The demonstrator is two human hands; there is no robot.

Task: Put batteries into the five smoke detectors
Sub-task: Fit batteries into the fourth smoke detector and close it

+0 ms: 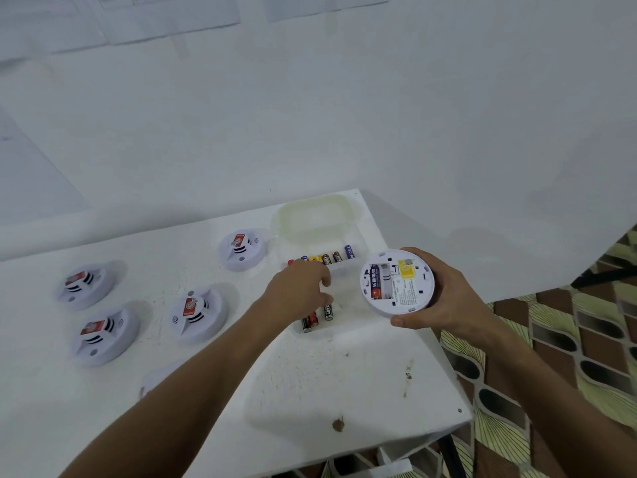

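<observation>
Smoke detector (pixel 397 282) gripped underside-up in right hand (pixel 444 291), left hand (pixel 300 291) loosely curled over battery box (pixel 324 267), four detectors (pixel 198 315) nearby.

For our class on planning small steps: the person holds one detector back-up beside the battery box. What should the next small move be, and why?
Probably pinch one battery from the battery box with the left hand, which is already over it. The detector in the right hand shows one battery seated and what looks like a free slot beside it.
</observation>
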